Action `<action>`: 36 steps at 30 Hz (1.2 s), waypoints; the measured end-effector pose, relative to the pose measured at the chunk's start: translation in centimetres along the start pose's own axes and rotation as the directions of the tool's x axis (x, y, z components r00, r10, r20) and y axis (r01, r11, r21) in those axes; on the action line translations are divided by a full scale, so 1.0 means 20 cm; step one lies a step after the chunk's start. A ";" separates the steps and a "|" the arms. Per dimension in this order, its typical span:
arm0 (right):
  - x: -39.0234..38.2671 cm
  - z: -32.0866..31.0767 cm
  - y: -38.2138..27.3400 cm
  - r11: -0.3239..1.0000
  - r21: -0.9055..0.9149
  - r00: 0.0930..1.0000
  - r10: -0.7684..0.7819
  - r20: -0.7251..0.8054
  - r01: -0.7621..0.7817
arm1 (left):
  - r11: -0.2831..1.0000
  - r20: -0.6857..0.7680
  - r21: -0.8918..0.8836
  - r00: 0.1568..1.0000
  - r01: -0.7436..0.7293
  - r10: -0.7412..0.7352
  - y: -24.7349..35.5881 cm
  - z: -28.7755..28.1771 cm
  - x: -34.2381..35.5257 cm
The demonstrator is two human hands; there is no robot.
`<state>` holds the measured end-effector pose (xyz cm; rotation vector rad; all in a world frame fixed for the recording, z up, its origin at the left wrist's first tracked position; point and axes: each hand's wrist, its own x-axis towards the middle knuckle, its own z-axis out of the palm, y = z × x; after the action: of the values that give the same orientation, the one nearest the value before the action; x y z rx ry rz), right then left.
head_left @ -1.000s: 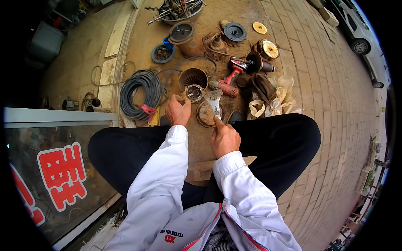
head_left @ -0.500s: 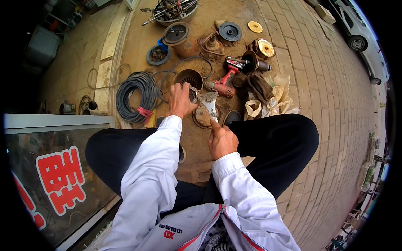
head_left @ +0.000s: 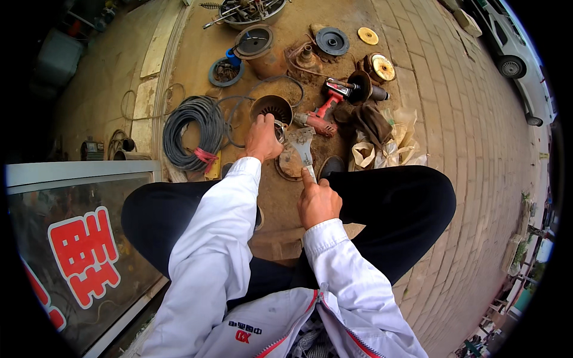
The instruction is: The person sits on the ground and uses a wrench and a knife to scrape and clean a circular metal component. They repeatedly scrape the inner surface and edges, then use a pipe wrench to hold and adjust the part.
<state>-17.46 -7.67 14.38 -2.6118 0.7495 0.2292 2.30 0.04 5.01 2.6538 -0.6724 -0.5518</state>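
My left hand (head_left: 263,139) is closed around a small shiny metal ring-shaped part (head_left: 280,129), mostly hidden by the fingers. My right hand (head_left: 319,201) grips a scraper (head_left: 303,149) with a wide, dirty blade, the index finger stretched along its shank. The blade's far edge lies close beside the ring; I cannot tell whether they touch. Beneath the blade sits a round rusty block (head_left: 289,162) on the ground between my feet. Just beyond my left hand stands an open rusty cylinder (head_left: 271,107) with slots inside.
A red cordless power tool (head_left: 325,113) lies right of the cylinder, near a brown cloth (head_left: 371,122) and pale sacks (head_left: 403,140). Coiled black cable (head_left: 194,134) lies at left. Farther off are a rusty pot-shaped housing (head_left: 262,59), a black disc (head_left: 332,41) and a tool-filled basin (head_left: 250,17).
Both hands keep their holds. The ring and the scraper blade have shifted only slightly, and the whole view has moved a little.
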 end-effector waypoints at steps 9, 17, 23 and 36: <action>0.06 0.04 0.00 0.999 -0.015 0.997 -0.052 -0.049 0.052 | 1.000 -0.038 -0.021 0.999 0.002 -0.003 -0.02 0.01 0.03; 0.06 0.02 0.00 0.997 -0.017 0.994 -0.082 -0.072 0.081 | 1.000 -0.028 -0.009 0.999 0.020 -0.020 0.00 0.02 0.01; -0.02 -0.04 -0.04 0.999 -0.044 0.999 -0.032 -0.004 0.031 | 0.998 -0.012 0.025 0.998 0.055 -0.055 0.00 0.01 0.02; 0.11 0.04 0.01 0.997 0.024 0.985 -0.066 -0.157 0.071 | 0.995 -0.036 0.029 0.995 -0.092 0.093 -0.05 0.03 0.02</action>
<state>-15.77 -8.43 12.99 -2.6451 0.7071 -0.0073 2.80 0.50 4.04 2.6354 -0.7919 -0.4701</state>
